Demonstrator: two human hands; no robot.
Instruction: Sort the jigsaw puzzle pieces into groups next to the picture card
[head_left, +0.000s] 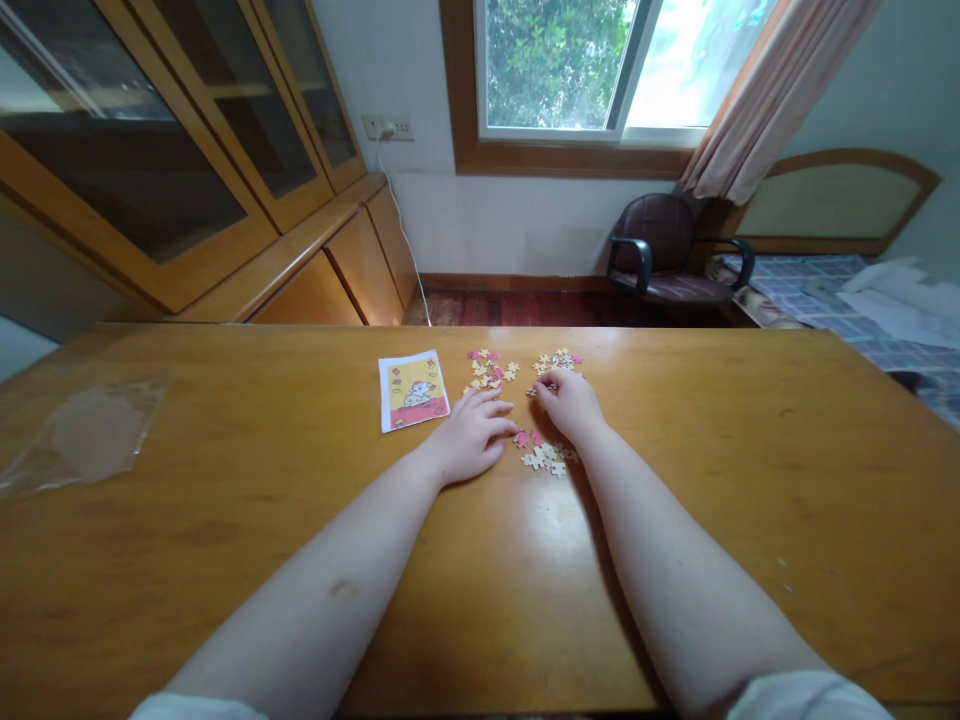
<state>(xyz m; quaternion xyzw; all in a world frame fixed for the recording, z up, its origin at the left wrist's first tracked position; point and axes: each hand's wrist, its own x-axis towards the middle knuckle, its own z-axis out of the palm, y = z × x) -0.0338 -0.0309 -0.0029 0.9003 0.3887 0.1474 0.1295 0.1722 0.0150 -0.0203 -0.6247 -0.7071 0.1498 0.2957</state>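
Note:
Small jigsaw puzzle pieces lie on the wooden table in loose groups. One group of yellow and pink pieces (491, 371) is just beyond my left hand (476, 436), which rests on the table with its fingers spread. Another group (553, 358) lies behind my right hand (571, 403). The right fingertips are pinched together low over the table, near a few small pieces; what they hold is too small to make out. Nearer to me, pale and pink pieces (547, 458) lie between the hands. Left of my left hand is a picture card (415, 391) with a white cartoon animal on yellow and pink.
A clear plastic bag (97, 430) lies at the left of the wooden table (465, 600). Beyond the table's far edge are a glass-door cabinet (225, 120), a dark armchair (660, 250), a window with a curtain (787, 90), and a bed (810, 275) at right.

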